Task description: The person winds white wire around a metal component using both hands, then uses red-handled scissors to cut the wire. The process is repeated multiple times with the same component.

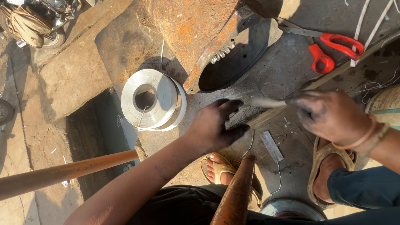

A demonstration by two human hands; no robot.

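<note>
Two hands at work: left hand spread flat, pinning metal strip to slab at 6 o'clock of rusty cutter; right hand clamped on strip's 3 o'clock stretch; coil mostly wound, one cut piece lying below.
</note>
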